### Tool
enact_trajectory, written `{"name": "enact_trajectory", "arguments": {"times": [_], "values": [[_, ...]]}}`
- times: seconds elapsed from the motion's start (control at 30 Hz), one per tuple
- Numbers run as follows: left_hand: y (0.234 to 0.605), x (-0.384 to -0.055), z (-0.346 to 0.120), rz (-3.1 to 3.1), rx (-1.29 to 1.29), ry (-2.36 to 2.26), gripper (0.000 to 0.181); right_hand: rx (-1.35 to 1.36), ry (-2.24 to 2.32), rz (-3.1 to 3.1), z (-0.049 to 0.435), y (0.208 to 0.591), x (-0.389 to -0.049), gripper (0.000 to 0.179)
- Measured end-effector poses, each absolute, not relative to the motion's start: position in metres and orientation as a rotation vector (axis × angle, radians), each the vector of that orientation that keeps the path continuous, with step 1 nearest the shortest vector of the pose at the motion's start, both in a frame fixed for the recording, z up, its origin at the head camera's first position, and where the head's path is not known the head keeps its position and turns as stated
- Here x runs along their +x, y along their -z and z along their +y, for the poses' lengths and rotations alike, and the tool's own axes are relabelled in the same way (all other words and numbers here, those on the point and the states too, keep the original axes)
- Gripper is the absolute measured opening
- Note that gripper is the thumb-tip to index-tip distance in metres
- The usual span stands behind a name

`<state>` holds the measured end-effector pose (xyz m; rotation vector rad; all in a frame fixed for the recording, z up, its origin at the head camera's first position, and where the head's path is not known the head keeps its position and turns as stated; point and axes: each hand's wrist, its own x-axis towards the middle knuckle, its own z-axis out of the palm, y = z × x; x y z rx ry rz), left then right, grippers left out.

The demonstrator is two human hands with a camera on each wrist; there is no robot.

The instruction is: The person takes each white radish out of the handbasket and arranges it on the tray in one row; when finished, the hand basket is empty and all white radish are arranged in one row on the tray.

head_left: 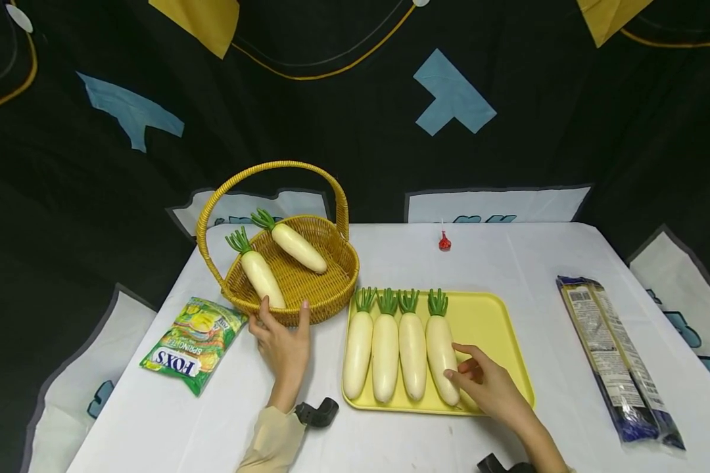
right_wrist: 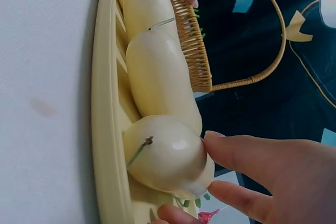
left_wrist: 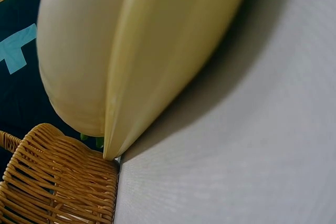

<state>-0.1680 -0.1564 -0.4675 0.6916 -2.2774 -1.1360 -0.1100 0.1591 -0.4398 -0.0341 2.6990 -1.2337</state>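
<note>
Several white radishes (head_left: 384, 358) with green tops lie side by side on a yellow tray (head_left: 497, 315). My right hand (head_left: 488, 387) has its thumb and fingers on the rightmost radish (head_left: 440, 355), near its lower half; the right wrist view shows the fingertips (right_wrist: 212, 142) against that radish's side. Left of the tray stands a wicker basket (head_left: 325, 305) with a tall handle. Inside it are two more radishes (head_left: 298, 248). The left hand (head_left: 286, 348) touches the basket's near rim with spread thumb and fingers.
A green snack bag (head_left: 192, 341) lies left of the basket. Two long dark packages (head_left: 612, 361) lie at the right of the white table (head_left: 390, 249). A small red wrapped lollipop (head_left: 444, 243) sits behind the tray. A dark curtain (head_left: 355, 131) hangs behind the table.
</note>
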Motion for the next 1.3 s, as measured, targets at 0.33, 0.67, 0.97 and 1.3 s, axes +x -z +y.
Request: {"name": "enact_trajectory", "arguments": {"times": [0.33,0.67,0.97,1.3], "values": [[0.469,-0.167,-0.157,-2.270,0.692,1.138,0.081,-0.060,1.269,2.693,0.161,0.440,-0.113,0.045],[0.468,-0.167,-0.155,-2.290,0.703,1.147,0.082,-0.077,1.233,2.781,0.168,0.440,-0.122,0.037],[0.467,-0.166,-0.154,-2.299,0.701,1.152,0.079,-0.148,1.308,2.881,0.171,0.441,-0.132,0.028],[0.467,-0.167,-0.156,-2.291,0.700,1.139,0.078,-0.438,1.523,2.953,0.146,0.426,-0.166,0.029]]}}
